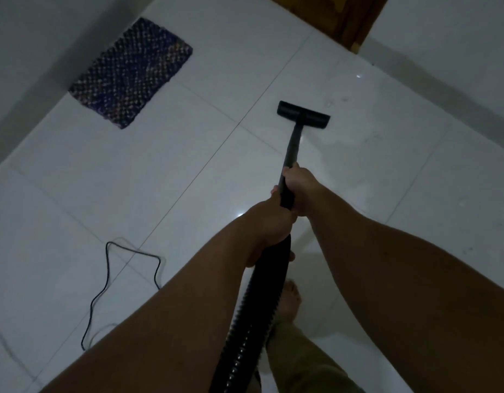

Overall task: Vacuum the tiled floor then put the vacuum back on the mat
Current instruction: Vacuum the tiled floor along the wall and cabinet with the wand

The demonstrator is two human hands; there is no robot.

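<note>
Both hands grip vacuum wand [291,154]: right hand [302,191] higher on tube, left hand [269,231] lower where ribbed hose [253,321] joins. Floor head [303,114] flat on white tiled floor [188,171]. Woven mat [130,73] far left by wall. Black cord [103,290] looped on tiles. Bare foot [290,302] beside hose.

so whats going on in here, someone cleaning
Yes. A person is vacuuming the tiled floor, gripping the vacuum wand with both hands: right hand further down it, left hand at the hose. The floor head sits flat on a tile. The woven mat lies apart by the wall, and a cord trails across the floor.
</note>
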